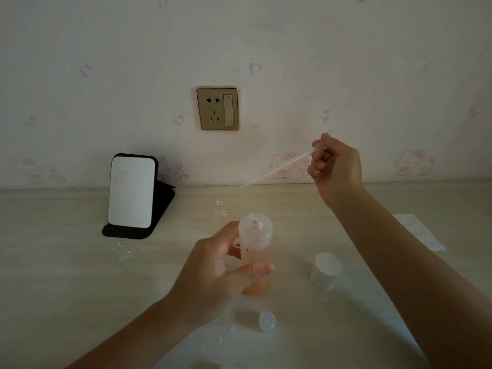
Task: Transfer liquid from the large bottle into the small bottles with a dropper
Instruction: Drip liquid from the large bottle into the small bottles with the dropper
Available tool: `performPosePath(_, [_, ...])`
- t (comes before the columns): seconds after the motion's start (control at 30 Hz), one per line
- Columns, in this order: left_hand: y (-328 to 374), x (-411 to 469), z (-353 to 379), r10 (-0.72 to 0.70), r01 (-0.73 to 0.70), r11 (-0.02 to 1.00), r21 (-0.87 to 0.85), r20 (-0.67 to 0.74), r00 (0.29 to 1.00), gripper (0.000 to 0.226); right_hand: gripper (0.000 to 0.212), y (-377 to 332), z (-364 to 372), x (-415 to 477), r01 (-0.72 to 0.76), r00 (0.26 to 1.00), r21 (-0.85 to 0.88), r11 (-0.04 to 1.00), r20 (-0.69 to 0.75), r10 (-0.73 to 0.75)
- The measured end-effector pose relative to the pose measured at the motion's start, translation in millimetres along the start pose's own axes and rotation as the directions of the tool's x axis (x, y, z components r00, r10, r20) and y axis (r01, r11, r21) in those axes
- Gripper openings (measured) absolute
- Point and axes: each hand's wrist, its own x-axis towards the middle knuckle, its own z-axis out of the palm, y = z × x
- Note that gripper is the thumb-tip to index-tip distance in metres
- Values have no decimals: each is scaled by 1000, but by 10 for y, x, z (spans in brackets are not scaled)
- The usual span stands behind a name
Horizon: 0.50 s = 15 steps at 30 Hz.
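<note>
The large frosted bottle point(256, 242) stands uncapped on the table, with a little orange liquid at its bottom. My left hand point(213, 272) grips it from the left, thumb across its front. My right hand point(334, 166) is raised to the right of the bottle and pinches the bulb of a clear plastic dropper point(277, 169). The dropper slants down to the left, its tip in the air above and behind the bottle. A small clear glass bottle point(220, 209) stands open just behind the large one. Another small clear bottle point(124, 250) lies at the left.
A white cap point(326, 271) stands right of the large bottle and a small clear cap point(267, 321) lies in front of it. A mirror on a black stand point(133, 193) is at the back left. White paper point(420, 231) lies at the right. A wall socket point(217, 108) is behind.
</note>
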Motion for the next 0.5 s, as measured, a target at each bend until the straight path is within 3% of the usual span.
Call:
performPosePath(0.37, [-143, -16, 40, 71, -71, 997, 42, -7, 997, 52, 23, 40, 2, 7, 7, 1000, -18, 1000, 12, -7])
performPosePath(0.43, [-144, -1, 5, 144, -148, 989, -24, -125, 982, 60, 22, 45, -1, 5, 13, 1000, -23, 1000, 10, -12])
performPosePath(0.5, [-178, 65, -67, 141, -190, 974, -120, -334, 932, 51, 20, 46, -6, 8, 16, 1000, -32, 999, 1, -16])
